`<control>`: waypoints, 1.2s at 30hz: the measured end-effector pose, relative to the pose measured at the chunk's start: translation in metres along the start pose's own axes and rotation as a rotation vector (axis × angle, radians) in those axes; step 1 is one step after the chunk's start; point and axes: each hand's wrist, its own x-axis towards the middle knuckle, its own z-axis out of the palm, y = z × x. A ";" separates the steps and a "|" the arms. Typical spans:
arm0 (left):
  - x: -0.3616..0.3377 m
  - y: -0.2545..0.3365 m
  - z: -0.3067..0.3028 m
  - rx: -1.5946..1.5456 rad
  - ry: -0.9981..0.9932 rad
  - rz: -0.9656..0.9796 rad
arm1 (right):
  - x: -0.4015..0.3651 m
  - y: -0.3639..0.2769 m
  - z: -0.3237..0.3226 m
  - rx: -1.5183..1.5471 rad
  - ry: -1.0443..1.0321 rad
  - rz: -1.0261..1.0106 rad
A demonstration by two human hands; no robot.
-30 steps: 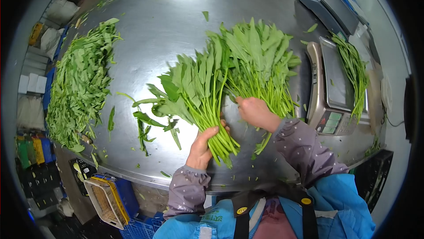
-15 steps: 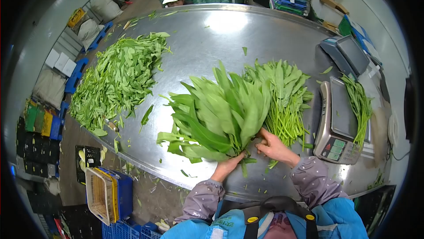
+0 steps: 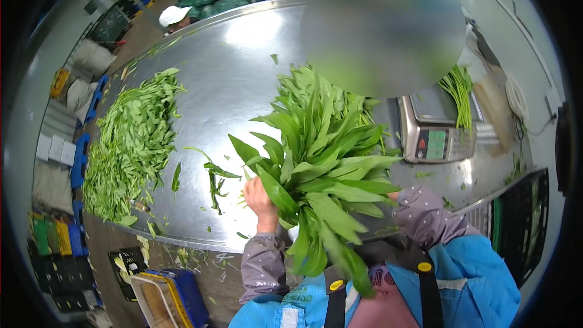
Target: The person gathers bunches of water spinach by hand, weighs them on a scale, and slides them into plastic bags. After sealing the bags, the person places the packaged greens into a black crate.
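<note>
A large bunch of leafy greens, which look like water spinach (image 3: 328,176), fans out in front of my body, its long leaf tips spreading right and down toward my chest. My left hand (image 3: 260,199) is closed on the left side of this bunch, with stalks showing by the fingers. Leaves cover most of my right hand (image 3: 394,196); only a bit shows at the bunch's right edge, so its fingers are hidden. Just behind lies another bundle of greens (image 3: 297,88) on the metal table (image 3: 209,115). Some loose sprigs (image 3: 214,182) lie left of my left hand.
A big heap of greens (image 3: 130,140) covers the table's left end. To the right stands a digital scale (image 3: 434,144) with a small bundle (image 3: 456,94) on it. Crates (image 3: 176,297) stand below the front edge. A person in a white cap (image 3: 175,15) is beyond the table.
The bunch has turned, its leaves now spreading right and toward me. My left hand has moved up and left; my right hand has gone behind the leaves. Loose sprigs now lie to the left.
</note>
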 end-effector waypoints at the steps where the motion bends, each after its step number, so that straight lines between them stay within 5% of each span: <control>1: 0.002 -0.003 0.000 -0.013 -0.018 0.015 | -0.007 0.002 0.001 0.035 0.021 -0.021; 6: 0.009 -0.010 -0.001 0.074 -0.016 0.137 | -0.023 0.015 -0.005 0.179 0.108 -0.174; 9: -0.004 -0.028 0.021 -0.155 0.078 0.001 | -0.031 0.013 -0.024 0.165 0.221 -0.204; 11: -0.004 -0.029 0.051 -0.382 0.115 -0.070 | -0.017 -0.005 -0.034 0.209 -0.168 0.620; 12: 0.014 -0.010 0.043 -0.544 -0.039 -0.303 | -0.030 0.009 -0.026 0.367 -0.028 0.458; 14: 0.043 0.025 0.022 -0.798 -0.381 -0.776 | -0.044 0.008 -0.041 0.350 -0.079 0.561; 16: 0.072 0.060 0.020 -1.137 -0.250 -0.756 | -0.062 0.012 -0.052 0.377 -0.042 0.593; 19: 0.130 0.108 0.022 -1.451 -0.457 -0.898 | -0.088 0.025 -0.070 0.423 -0.010 0.600; 24: 0.195 0.225 0.092 -1.735 -0.736 -0.810 | -0.146 0.059 -0.126 0.526 0.057 0.602; 30: 0.179 0.370 0.236 -1.624 -1.117 -1.008 | -0.241 0.122 -0.236 0.542 0.203 0.627; 32: 0.165 0.397 0.243 -1.303 -0.975 -0.844 | -0.274 0.136 -0.286 0.528 0.268 0.674; 34: 0.161 0.409 0.232 -1.355 -0.861 -0.792 | -0.301 0.154 -0.332 0.463 0.347 0.711; 36: 0.167 0.409 0.211 -1.206 -0.915 -0.904 | -0.331 0.188 -0.370 0.325 0.487 0.720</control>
